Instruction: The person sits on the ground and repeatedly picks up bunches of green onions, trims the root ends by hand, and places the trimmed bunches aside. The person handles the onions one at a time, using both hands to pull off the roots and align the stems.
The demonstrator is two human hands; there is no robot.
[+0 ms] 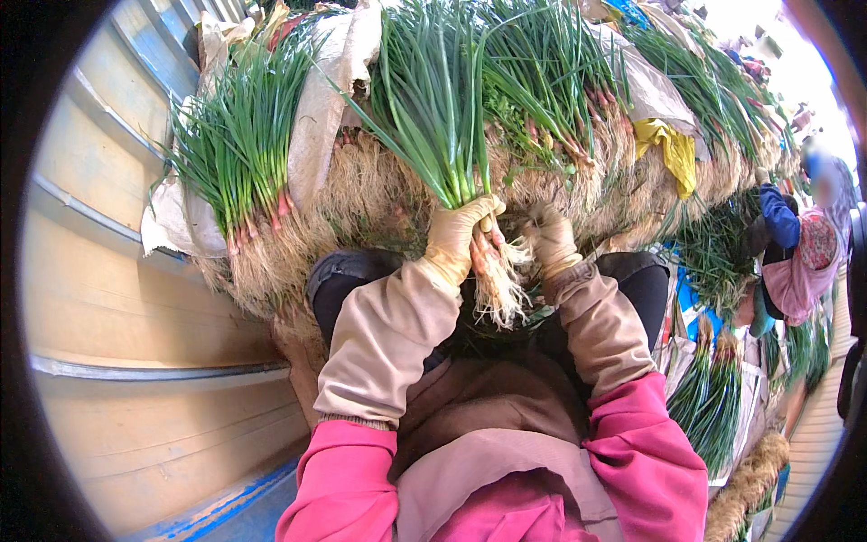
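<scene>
My left hand (464, 227), in a pale rubber glove, is closed around a bunch of green onions (450, 129) at the base of the leaves. The green tops point away from me, and the reddish bulbs and pale roots hang below the fist. Just right of those roots is my right hand (550, 237), gloved too and slightly blurred; whether its fingers hold anything cannot be made out. Beyond both hands lies a long heap of green onions (542, 61), its brown roots facing me.
A ribbed metal wall (162, 298) rises at the left. Woven sacks (332, 101) and a yellow plastic bag (667, 149) lie among the onions. Tied bundles (711, 400) rest on sacking at the right. Another person (806, 257) in a pink top is beside the heap, farther right.
</scene>
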